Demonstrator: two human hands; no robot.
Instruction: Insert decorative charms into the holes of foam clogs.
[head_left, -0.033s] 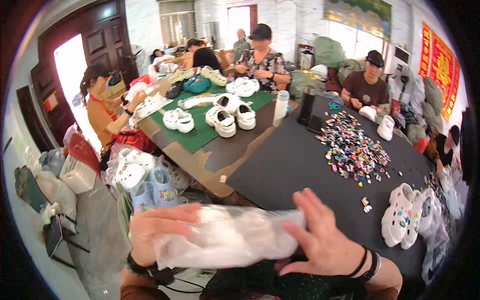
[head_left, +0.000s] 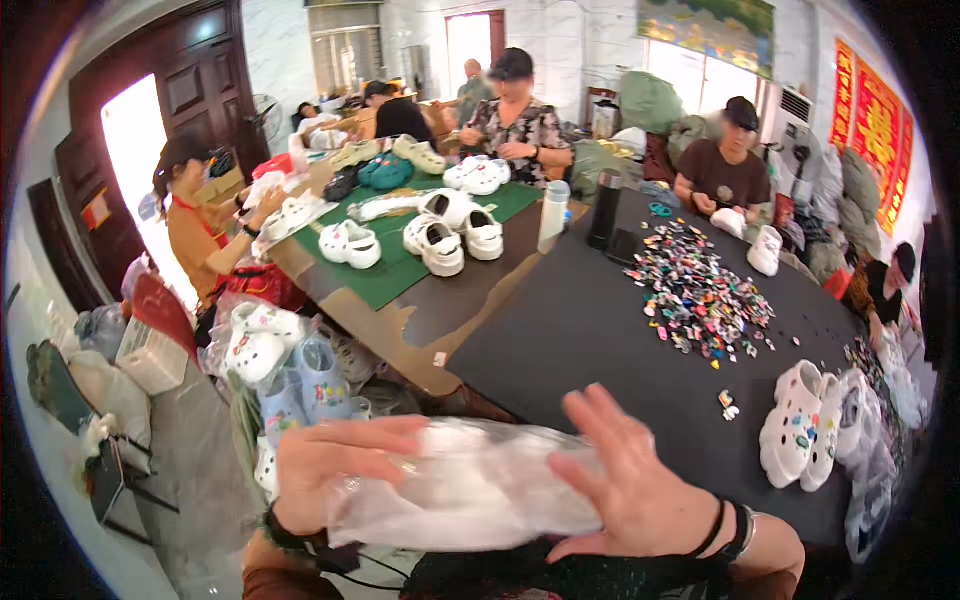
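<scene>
Clear, whitish plastic bag; black worktop with multicoloured charms; green mat carrying white clogs; more white clogs bearing coloured charms; wristbands black

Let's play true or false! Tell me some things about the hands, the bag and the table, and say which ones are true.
1. Both hands hold a clear plastic bag. True.
2. The left hand grips a black bottle. False: it holds the bag's left end.
3. The right hand lies on the bag with fingers spread. True.
4. The pile of small colourful charms sits on the green mat. False: it lies on the black table.
5. White clogs lie at the table's right. True.
</scene>
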